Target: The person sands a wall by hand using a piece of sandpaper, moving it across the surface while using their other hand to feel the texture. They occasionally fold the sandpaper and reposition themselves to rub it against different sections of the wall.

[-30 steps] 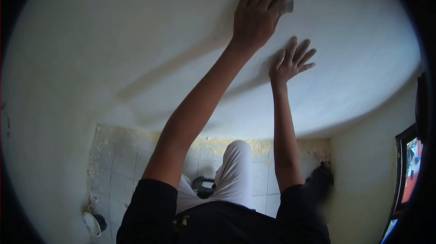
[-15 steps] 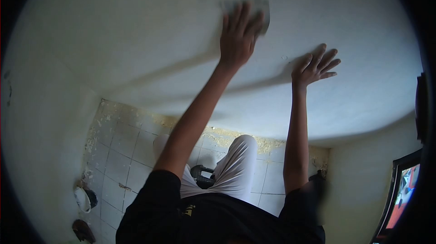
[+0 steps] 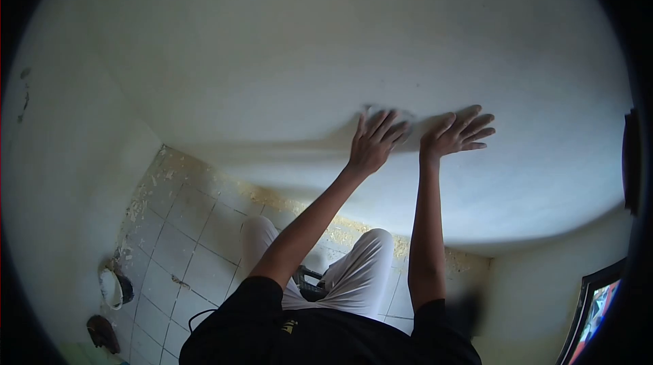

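Note:
My left hand (image 3: 375, 142) lies against the pale wall (image 3: 286, 79), pressing a thin grey sheet of sandpaper (image 3: 407, 117) under its fingers. Only the sheet's edges show around the fingers, slightly blurred. To its right, my right hand (image 3: 457, 135) rests on the same wall with its fingers spread and nothing in it. A narrow gap separates the two hands, and both cast shadows to the left along the wall.
White floor tiles (image 3: 173, 249) with pale flakes along the wall's foot lie below. A white container (image 3: 110, 289) and a dark brown object (image 3: 102, 334) sit at lower left. A dark-framed screen (image 3: 598, 310) stands at lower right. Something black (image 3: 310, 285) shows between my legs.
My left hand has slid down the wall with the sandpaper, slightly to the right, closer to my right hand. My right hand sits somewhat lower in view, still spread.

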Tool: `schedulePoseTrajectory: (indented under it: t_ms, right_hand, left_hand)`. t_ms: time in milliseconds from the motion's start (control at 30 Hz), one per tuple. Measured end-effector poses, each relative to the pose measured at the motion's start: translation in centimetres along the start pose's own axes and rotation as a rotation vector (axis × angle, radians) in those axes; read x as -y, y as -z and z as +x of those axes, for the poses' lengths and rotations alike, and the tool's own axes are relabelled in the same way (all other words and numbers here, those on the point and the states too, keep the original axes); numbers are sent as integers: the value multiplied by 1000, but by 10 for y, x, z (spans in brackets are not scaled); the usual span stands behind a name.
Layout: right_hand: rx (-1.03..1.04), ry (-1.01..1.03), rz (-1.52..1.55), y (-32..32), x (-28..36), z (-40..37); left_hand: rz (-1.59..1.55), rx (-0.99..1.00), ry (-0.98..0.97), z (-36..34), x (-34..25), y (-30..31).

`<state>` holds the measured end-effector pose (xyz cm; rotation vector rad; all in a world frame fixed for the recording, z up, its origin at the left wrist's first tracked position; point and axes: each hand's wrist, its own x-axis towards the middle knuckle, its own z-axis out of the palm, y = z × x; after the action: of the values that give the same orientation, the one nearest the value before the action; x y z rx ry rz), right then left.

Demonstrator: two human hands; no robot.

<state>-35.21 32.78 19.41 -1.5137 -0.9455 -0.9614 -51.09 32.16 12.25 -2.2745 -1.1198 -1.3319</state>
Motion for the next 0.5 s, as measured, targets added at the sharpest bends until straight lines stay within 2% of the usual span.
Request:
schedulePoseTrajectory:
  t_ms: [67,167,233,333,367,433,500]
  right_hand:
    - [-2,14,7,4,2,0]
    - [-26,11,7,2,5,-1]
    - [-19,15,6,2,6,-2]
    - [-19,29,6,5,6,-2]
    - [-12,40,9,5,6,-3]
    - [-18,53,-4,5,4,-4]
    - [-28,67,-19,4,3,-2]
  left_hand:
    - [-84,-193,-91,63,-4,16]
    - [-119,-265,-150,160,-18,78]
    - [-119,-309,-169,175,-16,86]
    - [-148,-272,-100,153,-12,77]
    - [-140,-230,-64,123,-6,59]
    - [-104,-283,-60,47,17,2]
    - [-9,-99,-51,-11,37,-19]
